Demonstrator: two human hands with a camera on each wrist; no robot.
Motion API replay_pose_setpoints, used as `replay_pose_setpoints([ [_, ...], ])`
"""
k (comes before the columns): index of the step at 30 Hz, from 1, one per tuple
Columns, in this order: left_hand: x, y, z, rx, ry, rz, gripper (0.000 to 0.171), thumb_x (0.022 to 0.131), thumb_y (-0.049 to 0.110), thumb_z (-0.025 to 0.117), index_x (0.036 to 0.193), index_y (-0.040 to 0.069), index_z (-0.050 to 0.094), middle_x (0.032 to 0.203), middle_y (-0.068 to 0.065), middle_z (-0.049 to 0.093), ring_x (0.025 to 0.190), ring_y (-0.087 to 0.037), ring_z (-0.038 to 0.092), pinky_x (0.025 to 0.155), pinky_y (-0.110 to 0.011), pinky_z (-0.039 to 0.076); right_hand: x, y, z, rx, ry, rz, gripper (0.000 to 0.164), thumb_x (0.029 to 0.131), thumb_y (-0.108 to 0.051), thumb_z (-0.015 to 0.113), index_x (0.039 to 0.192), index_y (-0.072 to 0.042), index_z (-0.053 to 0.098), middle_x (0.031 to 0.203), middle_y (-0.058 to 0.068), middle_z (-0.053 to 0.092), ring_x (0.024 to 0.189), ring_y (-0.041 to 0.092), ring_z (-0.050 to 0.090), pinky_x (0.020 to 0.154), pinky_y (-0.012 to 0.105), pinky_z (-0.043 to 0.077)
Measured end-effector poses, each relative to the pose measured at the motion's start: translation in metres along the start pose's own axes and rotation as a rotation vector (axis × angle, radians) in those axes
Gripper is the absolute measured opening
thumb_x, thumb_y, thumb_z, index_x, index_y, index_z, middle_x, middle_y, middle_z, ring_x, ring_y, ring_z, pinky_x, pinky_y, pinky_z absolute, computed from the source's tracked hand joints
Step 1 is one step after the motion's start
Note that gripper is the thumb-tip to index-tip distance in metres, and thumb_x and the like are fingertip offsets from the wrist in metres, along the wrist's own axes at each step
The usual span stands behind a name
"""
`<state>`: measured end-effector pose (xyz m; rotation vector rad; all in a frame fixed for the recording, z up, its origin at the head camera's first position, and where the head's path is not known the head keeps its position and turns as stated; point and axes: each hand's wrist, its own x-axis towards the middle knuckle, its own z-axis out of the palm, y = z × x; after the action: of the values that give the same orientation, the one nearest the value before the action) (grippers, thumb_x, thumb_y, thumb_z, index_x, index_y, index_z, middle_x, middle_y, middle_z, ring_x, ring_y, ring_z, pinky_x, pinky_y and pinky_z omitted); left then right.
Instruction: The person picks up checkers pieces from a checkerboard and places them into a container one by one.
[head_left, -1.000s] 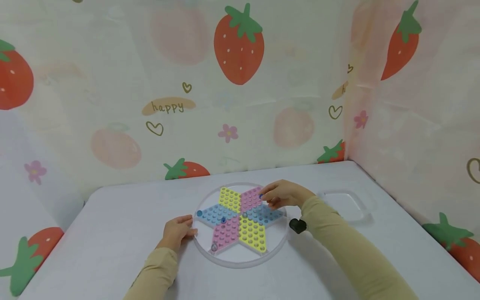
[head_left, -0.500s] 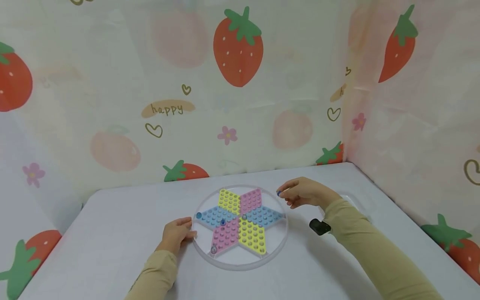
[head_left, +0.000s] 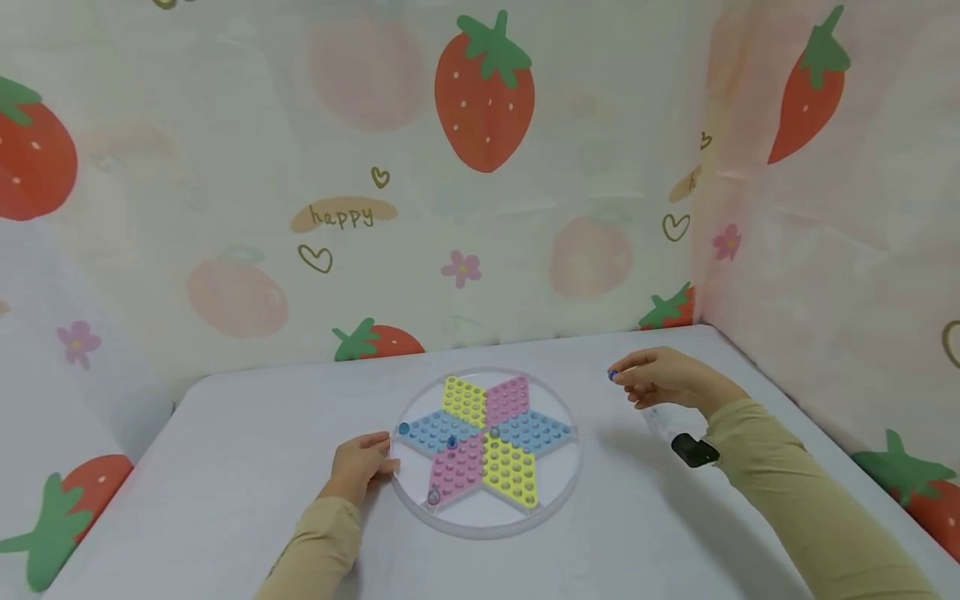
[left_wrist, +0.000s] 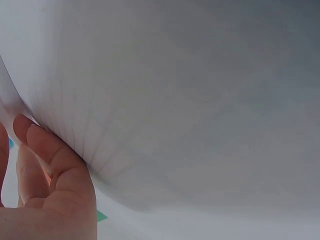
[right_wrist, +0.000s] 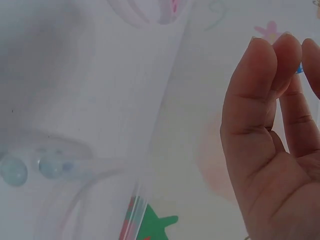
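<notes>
A round clear star board (head_left: 487, 532) with pink, yellow and blue points lies on the table. My left hand (head_left: 360, 467) rests at its left rim, fingers and thumb touching the edge. To the right of the board and above the table, my right hand (head_left: 663, 379) pinches a blue marble (head_left: 612, 375) between thumb and fingertips. In the right wrist view that marble (right_wrist: 299, 68) is mostly hidden by the fingers. On the board sit a light blue marble (head_left: 405, 428) at the left tip, a dark blue marble (head_left: 452, 442), and clear marbles (head_left: 433, 497) at the lower-left tip and near the centre.
A clear tray (head_left: 660, 423) stands on the white table (head_left: 262, 500), partly hidden behind my right hand and wrist. Pale marbles (right_wrist: 13, 171) lie by it in the right wrist view. A strawberry-print curtain (head_left: 480, 208) closes off the back and right.
My right hand has moved right from over the board's upper-right part, carrying the blue marble clear of the rim toward the tray. My left hand has stayed at the rim.
</notes>
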<state>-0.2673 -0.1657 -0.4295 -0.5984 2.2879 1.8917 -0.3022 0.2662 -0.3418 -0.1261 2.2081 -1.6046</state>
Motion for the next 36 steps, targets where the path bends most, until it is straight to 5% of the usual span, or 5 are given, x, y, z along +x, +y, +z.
replay_pose_setpoints([
  [21, 0.001, -0.003, 0.002, 0.024, 0.015, 0.021, 0.055, 0.081, -0.010, 0.067, 0.133, -0.008, 0.051, 0.137, -0.026, 0.050, 0.071, -0.013, 0.059, 0.062, -0.023, 0.047, -0.010, 0.038, -0.048, 0.034, 0.124, 0.087, 0.036, 0.096, -0.015, 0.061, 0.124, 0.006, 0.054, 0.082, 0.000, 0.060, 0.073, 0.013, 0.061, 0.072, 0.028, 0.054],
  [36, -0.001, 0.000, 0.000, 0.039, 0.027, 0.011, 0.055, 0.080, -0.010, 0.069, 0.133, -0.006, 0.053, 0.137, -0.023, 0.051, 0.063, -0.009, 0.057, 0.061, -0.023, 0.045, 0.006, 0.063, -0.058, 0.070, 0.165, 0.194, 0.012, 0.095, -0.011, 0.062, 0.106, -0.006, 0.065, 0.080, -0.001, 0.060, 0.073, 0.013, 0.061, 0.071, 0.030, 0.050],
])
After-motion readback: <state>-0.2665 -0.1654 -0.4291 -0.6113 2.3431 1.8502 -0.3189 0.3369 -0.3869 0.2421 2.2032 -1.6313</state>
